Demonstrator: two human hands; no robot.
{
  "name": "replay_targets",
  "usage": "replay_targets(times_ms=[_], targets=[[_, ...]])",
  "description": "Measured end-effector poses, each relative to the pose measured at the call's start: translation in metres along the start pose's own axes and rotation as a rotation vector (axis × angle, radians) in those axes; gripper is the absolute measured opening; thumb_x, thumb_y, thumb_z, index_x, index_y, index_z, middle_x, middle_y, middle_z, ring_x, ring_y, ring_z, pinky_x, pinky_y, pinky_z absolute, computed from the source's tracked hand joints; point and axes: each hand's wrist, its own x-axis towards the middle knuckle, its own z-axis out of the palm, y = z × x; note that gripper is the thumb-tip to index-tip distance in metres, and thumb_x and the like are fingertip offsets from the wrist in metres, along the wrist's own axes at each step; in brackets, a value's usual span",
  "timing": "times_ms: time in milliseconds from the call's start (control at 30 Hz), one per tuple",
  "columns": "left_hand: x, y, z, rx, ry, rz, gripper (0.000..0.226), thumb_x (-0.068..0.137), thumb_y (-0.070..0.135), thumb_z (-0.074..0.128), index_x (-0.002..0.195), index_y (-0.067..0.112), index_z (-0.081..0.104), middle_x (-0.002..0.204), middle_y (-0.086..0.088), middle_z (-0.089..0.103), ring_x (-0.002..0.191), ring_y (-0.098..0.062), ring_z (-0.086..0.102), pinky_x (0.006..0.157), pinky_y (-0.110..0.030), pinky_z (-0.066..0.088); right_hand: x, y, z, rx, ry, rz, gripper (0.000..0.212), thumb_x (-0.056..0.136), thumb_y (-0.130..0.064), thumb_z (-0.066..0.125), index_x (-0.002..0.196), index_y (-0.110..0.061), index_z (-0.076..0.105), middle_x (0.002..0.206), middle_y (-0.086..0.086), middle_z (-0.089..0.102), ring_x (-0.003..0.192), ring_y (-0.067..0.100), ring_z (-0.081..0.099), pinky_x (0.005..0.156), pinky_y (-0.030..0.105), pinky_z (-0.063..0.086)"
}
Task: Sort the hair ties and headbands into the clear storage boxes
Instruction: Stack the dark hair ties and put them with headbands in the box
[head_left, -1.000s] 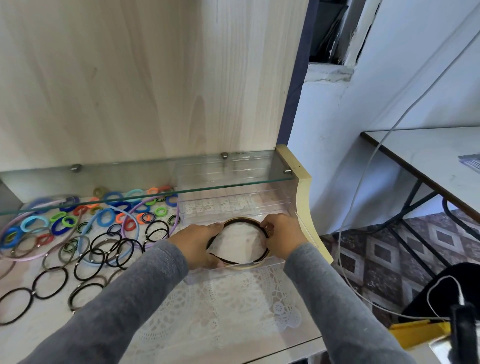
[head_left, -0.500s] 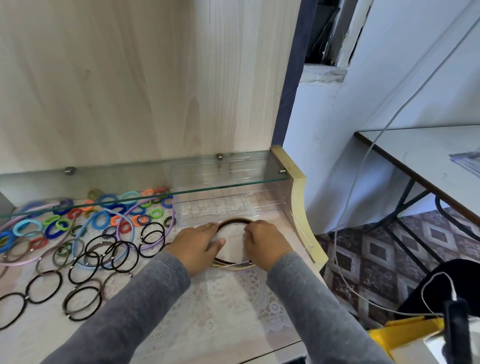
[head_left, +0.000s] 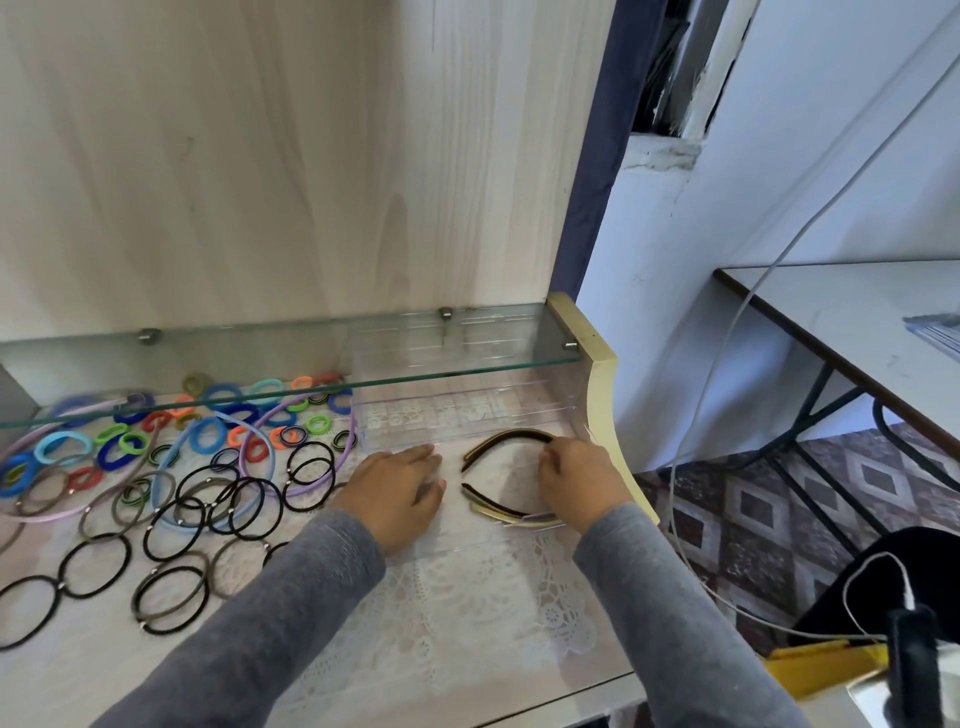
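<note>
At the far right corner of the table, under the glass shelf, the clear storage box is sitting with its long side running along the far edge. I am making out one box for certain; a second may be standing behind it, but I cannot tell.

My left grip is lying flat and wide against the box's left wall, holding nothing. My right grip is curling round the right side of the dark headbands, which are lying nested inside the box with their open ends pointing toward the left edge. I am counting at least two.

Three more are waiting loose toward the left edge: a pink headband, a blue headband and a purple headband. The purple one is lying just beside my left grip, so that arm is looking the nearer for the next pick.

Dozens of hair ties are spreading among them, too many to count exactly.
</note>
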Motion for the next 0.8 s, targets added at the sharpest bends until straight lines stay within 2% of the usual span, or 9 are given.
replay_targets(times_ms=[267,500,567,633,733,800], targets=[[0.000,0.000,0.000,0.016,-0.013,0.011,0.051,0.099,0.038,0.037,0.148,0.022,0.034,0.158,0.007,0.022,0.142,-0.017,0.026,0.118,-0.032,0.017,0.002,0.010,-0.007,0.022,0.027,0.054,0.030,0.096,-0.021,0.037,0.097,-0.005,0.062,0.094,0.009,0.057,0.084,0.025,0.053,0.083,0.033,0.048],[-0.002,0.009,-0.005,-0.027,0.007,0.044,0.049,0.102,0.040,0.029,0.147,0.020,0.035,0.157,0.004,0.026,0.142,-0.014,0.024,0.115,-0.027,0.013,-0.006,-0.002,0.002,0.012,0.017,-0.026,0.031,0.097,-0.024,0.039,0.111,-0.008,0.062,0.115,0.011,0.058,0.102,0.026,0.055,0.086,0.028,0.041],[-0.006,0.008,-0.007,-0.132,0.076,0.069,0.047,0.102,0.038,0.032,0.146,0.022,0.038,0.152,0.004,0.035,0.139,-0.013,0.031,0.113,-0.025,0.020,-0.007,-0.012,0.007,0.039,0.021,-0.073,0.032,0.097,-0.025,0.041,0.118,-0.010,0.060,0.120,0.009,0.057,0.108,0.025,0.054,0.089,0.028,0.040],[-0.012,0.006,-0.007,-0.237,0.202,0.108,0.042,0.102,0.034,0.034,0.141,0.022,0.045,0.145,0.006,0.045,0.134,-0.010,0.037,0.112,-0.025,0.024,-0.010,-0.023,0.013,0.083,0.050,-0.124,0.030,0.096,-0.025,0.043,0.115,-0.011,0.061,0.116,0.007,0.057,0.106,0.023,0.054,0.087,0.029,0.041],[-0.026,-0.008,-0.003,-0.317,0.437,0.134,0.041,0.098,0.034,0.033,0.129,0.021,0.057,0.130,0.008,0.056,0.124,-0.004,0.042,0.112,-0.037,0.031,-0.015,-0.044,0.023,0.179,0.145,-0.227,0.025,0.094,-0.020,0.047,0.110,-0.010,0.063,0.113,0.005,0.058,0.102,0.022,0.054,0.086,0.031,0.045],[-0.038,-0.020,-0.001,-0.287,0.572,0.110,0.039,0.096,0.033,0.033,0.122,0.023,0.061,0.124,0.010,0.059,0.118,-0.004,0.046,0.107,-0.039,0.035,-0.021,-0.060,0.032,0.230,0.205,-0.303,0.025,0.093,-0.019,0.048,0.113,-0.011,0.062,0.114,0.004,0.057,0.102,0.021,0.054,0.086,0.032,0.046]])
